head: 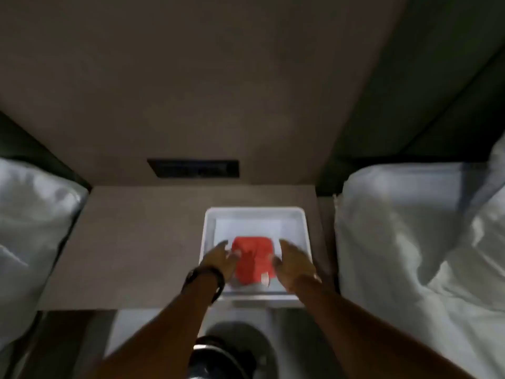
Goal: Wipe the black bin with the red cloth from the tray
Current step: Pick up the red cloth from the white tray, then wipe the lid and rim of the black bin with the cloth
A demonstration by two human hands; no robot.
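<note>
Both forearms reach out from the bottom of the view, hands closing in on the cloth in its tray.

Nearest the camera, between the arms, a dark round shape (218, 356) sits low on the floor; it may be the black bin, though the blur and dim light leave that uncertain. Past it, the white tray (302, 231) rests on the beige bedside table (131, 242) between two white pillows, within easy reach. Folded red cloth (252, 258) lies in the tray's near half. Flanking it, the left hand (221, 258), with a dark band at its wrist, and the right hand (293, 262) are both spread open, fingers touching or just beside the cloth's edges, apparently to gather it from both sides. Neither has it gripped yet, so the pickup looks only begun.
</note>
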